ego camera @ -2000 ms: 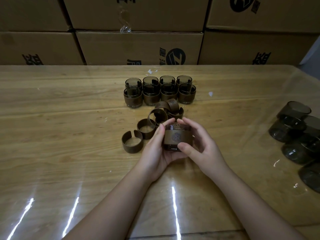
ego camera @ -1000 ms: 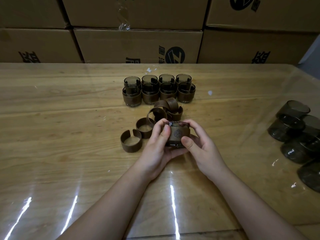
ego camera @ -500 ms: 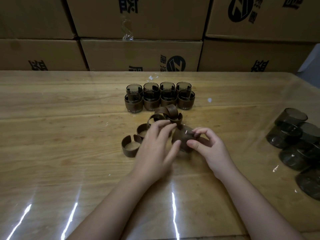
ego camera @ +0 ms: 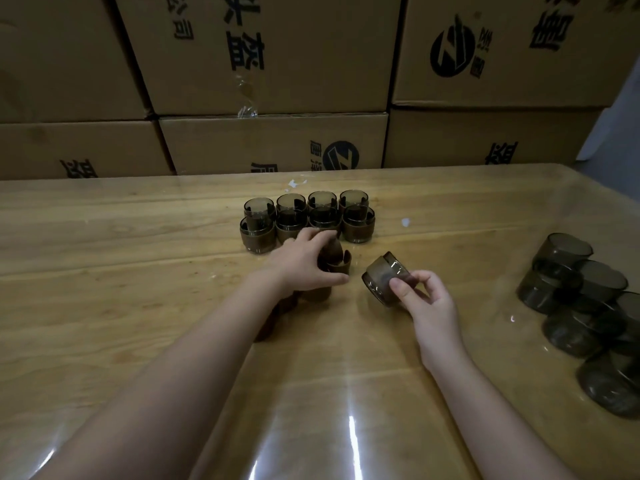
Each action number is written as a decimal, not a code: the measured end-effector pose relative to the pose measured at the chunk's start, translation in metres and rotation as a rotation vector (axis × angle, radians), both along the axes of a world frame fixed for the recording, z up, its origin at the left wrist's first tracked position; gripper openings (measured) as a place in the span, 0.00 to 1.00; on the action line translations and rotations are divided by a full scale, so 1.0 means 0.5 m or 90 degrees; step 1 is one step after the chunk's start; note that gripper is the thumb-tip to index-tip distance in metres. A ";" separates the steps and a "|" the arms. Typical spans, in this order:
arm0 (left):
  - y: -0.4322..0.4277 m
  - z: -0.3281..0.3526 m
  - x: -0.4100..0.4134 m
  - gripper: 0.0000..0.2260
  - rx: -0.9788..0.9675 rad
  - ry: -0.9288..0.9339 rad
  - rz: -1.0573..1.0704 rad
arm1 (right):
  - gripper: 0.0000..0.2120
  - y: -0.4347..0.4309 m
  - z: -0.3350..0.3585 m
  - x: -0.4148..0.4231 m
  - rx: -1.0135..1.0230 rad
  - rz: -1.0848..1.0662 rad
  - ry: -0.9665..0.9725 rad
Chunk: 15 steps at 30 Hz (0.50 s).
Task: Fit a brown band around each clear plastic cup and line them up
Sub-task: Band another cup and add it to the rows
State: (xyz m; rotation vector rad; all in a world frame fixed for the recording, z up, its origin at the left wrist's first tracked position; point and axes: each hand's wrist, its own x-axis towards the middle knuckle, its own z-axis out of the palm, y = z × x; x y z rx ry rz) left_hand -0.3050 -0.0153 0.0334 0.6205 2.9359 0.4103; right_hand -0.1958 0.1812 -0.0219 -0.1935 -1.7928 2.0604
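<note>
The right hand (ego camera: 429,303) holds the banded cup (ego camera: 384,277) in a pinch grip, tilted above the counter (ego camera: 104,271). The left hand (ego camera: 301,263) curls over loose bands (ego camera: 337,266), its grip unclear. Risks: its fingers may topple the lined-up cups (ego camera: 358,225), and the tilted cup may slip.

We see the bench (ego camera: 121,258) in pale yellow-brown wood grain under a glossy sheet with white glints. The lined-up cups (ego camera: 358,225) at upper centre are smoky grey with brown wraps; the tilted cup (ego camera: 379,275) at centre matches. The loose bands (ego camera: 337,265) are dark brown. The bare cups (ego camera: 561,258) at right are smoky grey. The boxes (ego camera: 277,143) are tan with black print.
</note>
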 end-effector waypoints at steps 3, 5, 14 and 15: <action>0.019 0.005 -0.024 0.41 -0.012 -0.021 0.006 | 0.07 0.007 0.001 -0.006 -0.001 -0.012 -0.007; 0.027 0.010 -0.032 0.39 0.002 -0.040 0.006 | 0.07 0.009 0.001 -0.009 -0.012 -0.021 -0.012; 0.029 0.009 0.014 0.27 0.051 -0.055 -0.152 | 0.06 0.012 0.010 -0.013 -0.081 -0.036 -0.007; 0.028 0.008 0.023 0.26 0.064 -0.066 -0.160 | 0.06 0.011 0.011 -0.013 -0.088 -0.037 -0.005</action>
